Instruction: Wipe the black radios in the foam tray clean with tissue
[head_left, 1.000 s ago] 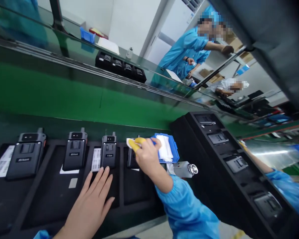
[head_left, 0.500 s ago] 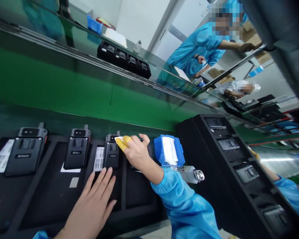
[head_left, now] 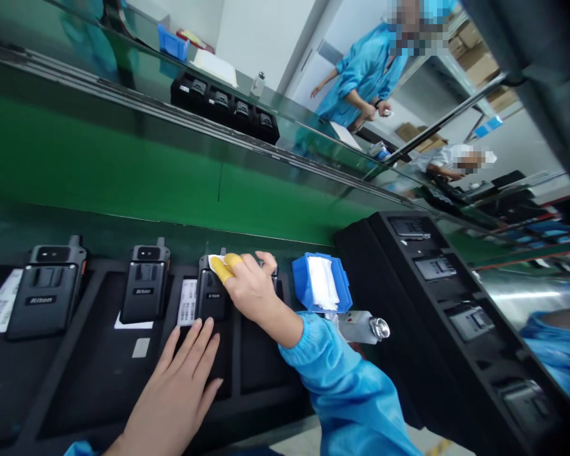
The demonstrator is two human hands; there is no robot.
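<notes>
My right hand [head_left: 249, 282], with yellow finger cots on two fingers, presses a white wipe [head_left: 215, 261] onto the top of a black handheld radio [head_left: 212, 297] marked Riton. My left hand [head_left: 175, 380] lies flat with fingers stretched, its tips at the radio's lower edge. The radio rests in a black foam tray [head_left: 95, 354] beside a white barcode label [head_left: 188, 303]. To its left lie another radio [head_left: 144, 288] and a larger-looking one [head_left: 45, 291]. A further radio is mostly hidden behind my right hand.
A blue bin [head_left: 301, 285] of white wipes and a clear bottle [head_left: 361, 327] with a metal cap stand right of the tray. Stacked black foam trays [head_left: 384, 304] hold more devices. Behind the green panel [head_left: 180, 183], a glass shelf carries another tray [head_left: 223, 113]. Co-workers in blue [head_left: 361, 76] stand beyond.
My right hand has moved slightly left with the wipe across the radio's top. My left hand stays in place. The co-worker at the back has lowered an outstretched arm.
</notes>
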